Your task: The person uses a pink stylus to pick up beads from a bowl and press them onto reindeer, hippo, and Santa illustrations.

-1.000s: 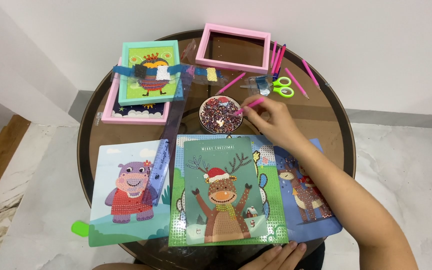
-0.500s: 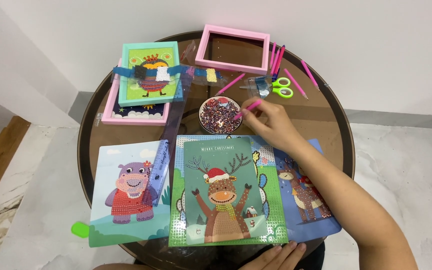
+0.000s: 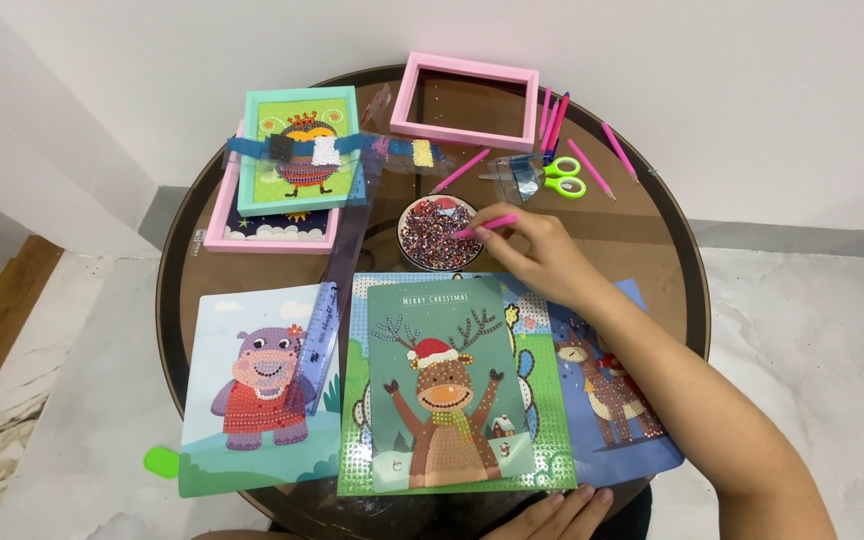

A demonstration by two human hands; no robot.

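My right hand (image 3: 537, 245) is pinched shut around a pink pen (image 3: 485, 226), whose tip dips over the right rim of the bowl of beads (image 3: 439, 232). That bowl is my landmark: it sits near the middle of the round brown table (image 3: 652, 240). Just in front of the bowl lies the reindeer card (image 3: 442, 385), stacked on a larger green picture. My left hand (image 3: 557, 512) rests flat with its fingers together, holding nothing, at the near edge of the table below that card. Left of the bowl and nearer to me lies the hippo picture (image 3: 257, 390), with a clear ruler (image 3: 324, 330) slanting between them. Behind the bowl to the left are 2 stacked frames, and behind it stands 1 empty pink frame (image 3: 467, 100). Green scissors (image 3: 564, 177) lie behind the bowl to the right, among loose pink pens.
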